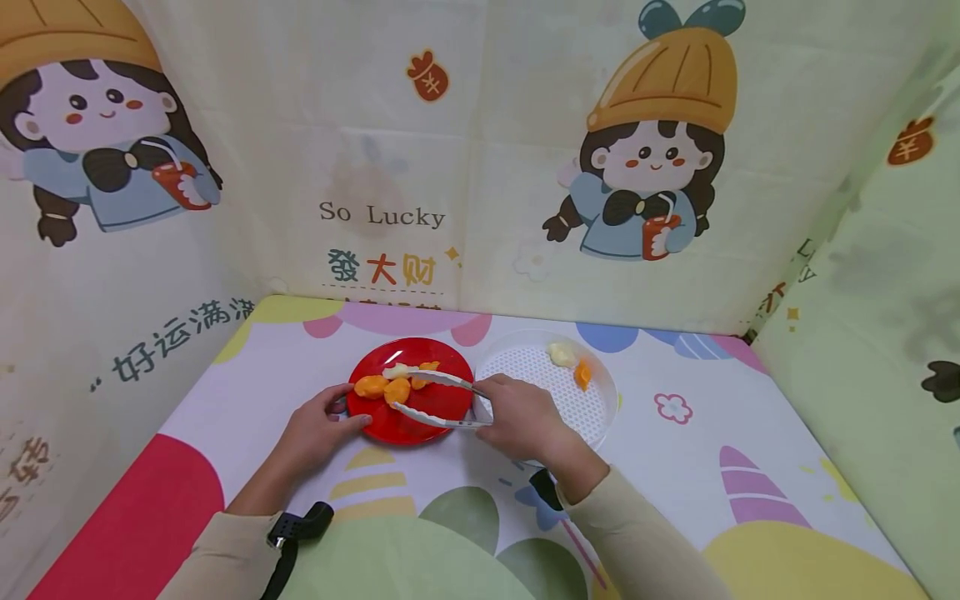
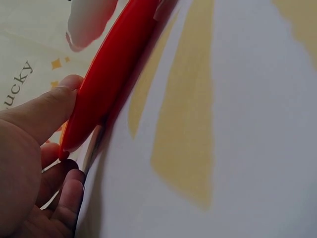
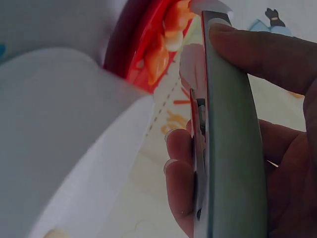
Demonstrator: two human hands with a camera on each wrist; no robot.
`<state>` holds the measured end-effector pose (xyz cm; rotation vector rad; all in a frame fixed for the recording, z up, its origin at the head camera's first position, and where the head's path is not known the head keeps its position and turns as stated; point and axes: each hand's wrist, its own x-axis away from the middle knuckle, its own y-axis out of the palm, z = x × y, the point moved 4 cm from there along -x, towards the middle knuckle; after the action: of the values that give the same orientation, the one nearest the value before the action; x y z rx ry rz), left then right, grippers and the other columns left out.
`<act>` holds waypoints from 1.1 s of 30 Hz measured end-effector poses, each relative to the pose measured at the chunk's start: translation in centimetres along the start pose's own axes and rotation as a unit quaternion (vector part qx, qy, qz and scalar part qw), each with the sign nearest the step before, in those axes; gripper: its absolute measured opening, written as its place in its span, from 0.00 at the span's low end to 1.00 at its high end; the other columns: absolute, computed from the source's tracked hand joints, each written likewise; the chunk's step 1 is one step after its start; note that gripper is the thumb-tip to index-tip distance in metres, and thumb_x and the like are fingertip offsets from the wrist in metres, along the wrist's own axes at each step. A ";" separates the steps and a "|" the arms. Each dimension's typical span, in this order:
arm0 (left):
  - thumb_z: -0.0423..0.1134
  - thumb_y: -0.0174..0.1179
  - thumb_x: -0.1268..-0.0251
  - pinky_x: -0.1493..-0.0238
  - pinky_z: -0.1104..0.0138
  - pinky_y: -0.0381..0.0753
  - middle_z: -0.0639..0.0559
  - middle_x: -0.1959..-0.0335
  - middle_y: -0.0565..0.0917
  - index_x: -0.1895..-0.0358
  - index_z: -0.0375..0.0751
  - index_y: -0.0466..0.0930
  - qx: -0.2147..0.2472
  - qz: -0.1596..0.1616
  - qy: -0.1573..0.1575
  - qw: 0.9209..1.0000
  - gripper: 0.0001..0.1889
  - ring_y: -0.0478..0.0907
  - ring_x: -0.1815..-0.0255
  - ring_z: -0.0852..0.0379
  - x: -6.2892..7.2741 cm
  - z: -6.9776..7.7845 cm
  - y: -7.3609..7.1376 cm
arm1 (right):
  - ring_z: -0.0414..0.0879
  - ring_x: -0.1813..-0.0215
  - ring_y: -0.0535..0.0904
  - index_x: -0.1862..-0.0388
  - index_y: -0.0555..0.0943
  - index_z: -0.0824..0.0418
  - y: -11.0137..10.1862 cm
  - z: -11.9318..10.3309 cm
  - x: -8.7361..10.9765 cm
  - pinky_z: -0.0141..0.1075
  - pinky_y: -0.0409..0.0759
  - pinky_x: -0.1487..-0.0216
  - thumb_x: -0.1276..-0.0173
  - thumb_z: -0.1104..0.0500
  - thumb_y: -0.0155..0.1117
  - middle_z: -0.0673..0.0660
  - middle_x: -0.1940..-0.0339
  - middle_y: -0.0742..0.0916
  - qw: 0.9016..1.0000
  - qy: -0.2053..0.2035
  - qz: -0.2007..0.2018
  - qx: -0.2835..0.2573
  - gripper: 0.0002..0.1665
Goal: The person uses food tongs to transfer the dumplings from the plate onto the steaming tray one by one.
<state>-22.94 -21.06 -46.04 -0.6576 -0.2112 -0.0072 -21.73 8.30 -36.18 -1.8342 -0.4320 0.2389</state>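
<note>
- Cream cloth backdrop (image 1: 510, 158) rises behind and beside both hands, printed with two large girls in orange hats and the words "So Lucky".
- One red plate (image 1: 412, 430) lies on the table, gripped at its outer edge by the left hand (image 1: 318, 429).
- Three orange food pieces (image 1: 397, 391) can be counted on it, with one pale piece (image 1: 396, 372) among them, all between the two hands.
- One pair of metal tongs (image 1: 442, 379) is held in the right hand (image 1: 521, 412); the arms stand well apart, their tips over the plate on either side of food. Whether they touch any piece, I cannot tell.
- One round white perforated tray (image 1: 551, 396) sits partly under and beyond the right hand, carrying one pale chunk (image 1: 560, 355) and one orange chunk (image 1: 582, 375).
- Left thumb presses the rim from above, fingers round the side; right thumb lies along one tong arm, fingers curled about the other.
- Beneath everything spreads a white tablecloth (image 1: 645, 475) with coloured shapes; beige sleeves (image 1: 225, 558) reach in from the near side.
</note>
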 end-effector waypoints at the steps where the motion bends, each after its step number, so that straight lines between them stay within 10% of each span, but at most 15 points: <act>1: 0.53 0.74 0.45 0.55 0.55 0.85 0.32 0.34 0.70 0.24 0.40 0.61 0.000 0.000 0.001 1.000 0.48 0.68 0.38 0.35 0.0 0.0 0.0 | 0.50 0.45 0.80 0.34 0.78 0.55 0.2 -0.2 -0.1 0.46 0.85 0.57 0.50 0.53 0.82 0.55 0.42 0.83 1.000 0.000 -0.003 0.002 0.43; 33: 0.53 0.73 0.44 0.55 0.56 0.85 0.32 0.35 0.70 0.24 0.40 0.61 -0.003 0.002 -0.001 1.000 0.47 0.68 0.38 0.35 0.2 0.2 -0.1 | 0.48 0.52 0.79 0.38 0.80 0.57 0.7 -0.4 -0.5 0.42 0.84 0.59 0.45 0.53 0.80 0.54 0.47 0.84 0.999 0.016 -0.022 0.024 0.35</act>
<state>-22.75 -20.97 -45.80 -0.6638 -0.2126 -0.0039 -21.91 7.58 -36.74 -1.7768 -0.4411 0.1886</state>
